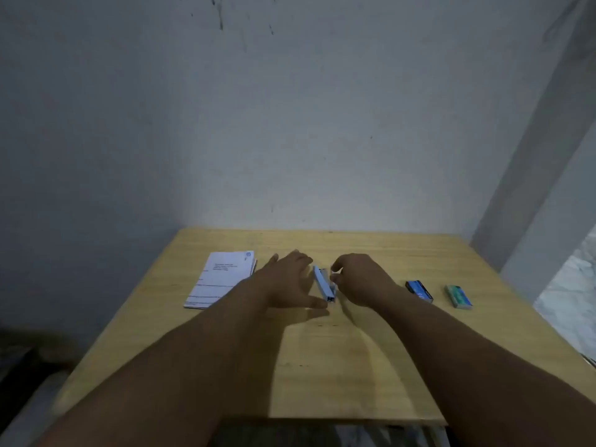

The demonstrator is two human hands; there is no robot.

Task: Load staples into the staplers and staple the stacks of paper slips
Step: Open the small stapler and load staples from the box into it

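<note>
A small light-blue stapler [325,283] is being steadied on the pale wooden tabletop [322,350], between the two hands. The left hand [287,282] is being held open, fingers spread, with its thumb resting against the near end of the stapler. The right hand [361,279] is being kept curled just beside the stapler's right side, fingertips [335,272] pinched together at the stapler; whether anything is being gripped between them cannot be told. A stack of white printed paper slips [222,279] is lying left of the left hand. A dark-blue staple box [419,291] and a green staple box [459,296] are lying well to the right, apart from each other.
</note>
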